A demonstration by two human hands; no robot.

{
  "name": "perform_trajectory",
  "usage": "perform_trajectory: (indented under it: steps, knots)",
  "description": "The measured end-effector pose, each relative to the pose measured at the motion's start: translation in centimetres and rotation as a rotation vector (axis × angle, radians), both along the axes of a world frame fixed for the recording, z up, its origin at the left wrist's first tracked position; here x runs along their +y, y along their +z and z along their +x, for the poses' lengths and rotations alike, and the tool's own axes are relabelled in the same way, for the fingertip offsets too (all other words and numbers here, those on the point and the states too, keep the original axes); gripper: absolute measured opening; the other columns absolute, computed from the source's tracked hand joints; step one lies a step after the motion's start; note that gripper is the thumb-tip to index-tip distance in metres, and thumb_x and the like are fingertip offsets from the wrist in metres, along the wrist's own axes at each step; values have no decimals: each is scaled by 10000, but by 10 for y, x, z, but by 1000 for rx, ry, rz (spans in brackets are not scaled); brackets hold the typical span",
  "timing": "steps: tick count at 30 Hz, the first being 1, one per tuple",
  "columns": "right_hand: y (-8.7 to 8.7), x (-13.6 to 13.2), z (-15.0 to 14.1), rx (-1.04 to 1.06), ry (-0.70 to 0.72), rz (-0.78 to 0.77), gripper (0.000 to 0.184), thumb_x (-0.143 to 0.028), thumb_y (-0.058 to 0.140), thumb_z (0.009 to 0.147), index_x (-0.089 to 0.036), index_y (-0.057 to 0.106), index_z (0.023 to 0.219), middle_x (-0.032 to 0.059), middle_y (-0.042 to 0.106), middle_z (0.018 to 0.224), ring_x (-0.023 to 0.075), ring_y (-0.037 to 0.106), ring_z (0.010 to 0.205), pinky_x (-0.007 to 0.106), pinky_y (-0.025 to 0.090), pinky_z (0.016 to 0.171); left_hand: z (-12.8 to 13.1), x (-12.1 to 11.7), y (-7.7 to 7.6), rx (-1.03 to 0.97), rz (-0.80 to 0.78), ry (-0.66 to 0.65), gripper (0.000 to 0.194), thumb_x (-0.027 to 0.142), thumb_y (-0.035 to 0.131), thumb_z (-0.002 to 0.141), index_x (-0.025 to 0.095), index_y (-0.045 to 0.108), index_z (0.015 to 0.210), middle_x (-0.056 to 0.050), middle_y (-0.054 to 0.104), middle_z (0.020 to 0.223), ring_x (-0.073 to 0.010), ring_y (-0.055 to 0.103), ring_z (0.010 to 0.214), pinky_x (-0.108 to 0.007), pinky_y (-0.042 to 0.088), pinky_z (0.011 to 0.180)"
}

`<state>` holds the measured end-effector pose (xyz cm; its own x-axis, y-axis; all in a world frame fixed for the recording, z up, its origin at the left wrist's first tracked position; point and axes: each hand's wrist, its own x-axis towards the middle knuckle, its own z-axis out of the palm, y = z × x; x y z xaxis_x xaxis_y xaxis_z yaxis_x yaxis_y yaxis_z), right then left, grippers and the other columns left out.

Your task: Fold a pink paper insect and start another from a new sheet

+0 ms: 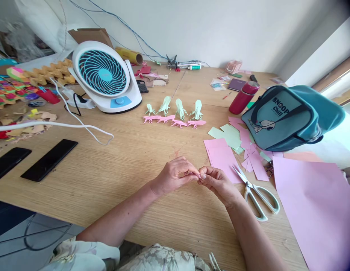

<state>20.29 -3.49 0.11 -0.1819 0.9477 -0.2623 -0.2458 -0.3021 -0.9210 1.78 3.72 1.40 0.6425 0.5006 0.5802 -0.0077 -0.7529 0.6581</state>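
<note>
My left hand point(177, 173) and my right hand point(217, 182) meet over the wooden table, thumbs and fingers pinched together. Between the fingertips shows a sliver of folded pink paper point(195, 173); the fingers hide most of it. Beyond my hands, several pale green folded paper figures point(181, 109) stand in a row, with several pink folded paper figures point(179, 123) just in front of them. White-handled scissors point(255, 190) lie right of my right hand, their blade tips over a stack of pink paper sheets point(222, 156).
A white fan point(105, 77) stands at the back left, near a white cable point(87, 128). Two black phones point(49, 160) lie at left. A red bottle point(244, 98), a teal bag point(284, 116), paper scraps point(248, 146) and a large pink sheet point(315, 203) occupy the right.
</note>
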Motion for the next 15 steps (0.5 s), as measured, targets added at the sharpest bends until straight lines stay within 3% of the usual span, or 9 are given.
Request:
perform_trajectory:
  steps: [15]
  knots:
    - [1,1,-2,-61,10,-11,371,-531,771,704,-184,643,735,-6,544,668,133,459,650,261,374,636,1,1,-3,-11,21,2,111,238,622,912,178,693,852,-28,718,774,-125,633,723,-275,459,757]
